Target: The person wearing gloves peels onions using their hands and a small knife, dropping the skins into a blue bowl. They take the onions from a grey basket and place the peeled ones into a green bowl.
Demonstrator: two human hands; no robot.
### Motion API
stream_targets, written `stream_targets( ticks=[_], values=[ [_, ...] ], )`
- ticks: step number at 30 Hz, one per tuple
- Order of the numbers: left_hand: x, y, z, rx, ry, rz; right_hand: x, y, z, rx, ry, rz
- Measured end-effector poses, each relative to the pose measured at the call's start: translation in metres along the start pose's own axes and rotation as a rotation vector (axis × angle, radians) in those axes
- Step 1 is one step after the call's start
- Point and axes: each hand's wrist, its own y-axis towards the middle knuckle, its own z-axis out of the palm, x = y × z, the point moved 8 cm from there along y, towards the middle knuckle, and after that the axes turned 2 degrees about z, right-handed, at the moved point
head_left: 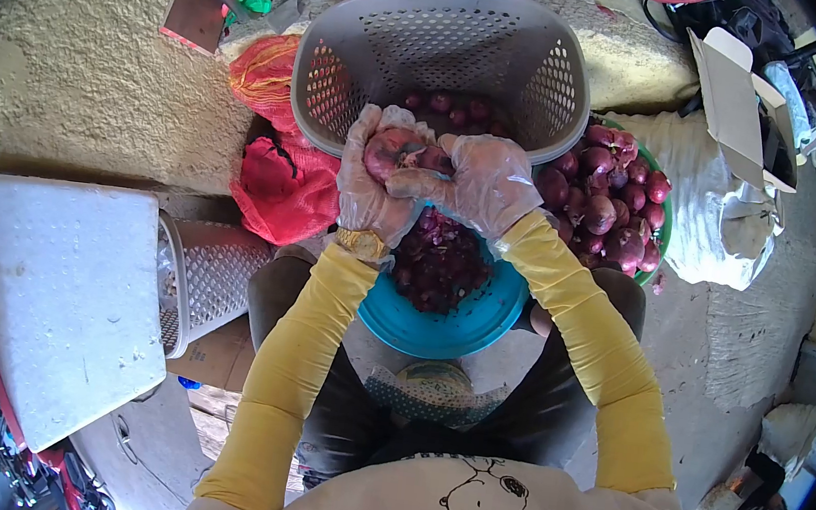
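Both my hands wear clear plastic gloves and come together over the front rim of the grey perforated basket. My left hand cups a red onion in its curled fingers. From the other side, my right hand grips the narrower end of the onion, with its thumb along the lower side. Below them stands a blue basin with dark red onion skins and pieces heaped in it. Several red onions lie at the bottom of the basket.
To the right, a green basin is piled with red onions, beside a white sack. Red mesh bags lie left of the basket. A white foam lid and another perforated basket stand at left.
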Motion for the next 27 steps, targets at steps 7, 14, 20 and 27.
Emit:
stream_targets(
  ticks=[7,14,20,27],
  values=[
    [-0.008,0.0,-0.004,-0.129,0.114,-0.103,-0.008,0.005,-0.016,0.066,-0.106,-0.076],
    [-0.005,-0.024,0.028,0.001,0.757,0.267,0.002,0.0,-0.023,0.015,-0.226,-0.233],
    [0.008,0.001,0.008,0.097,-0.107,-0.078,0.006,-0.004,-0.017,-0.08,-0.032,-0.135],
    [-0.007,-0.003,0.016,-0.011,-0.008,0.128,-0.003,0.003,0.003,-0.041,-0.01,-0.027]
  ],
)
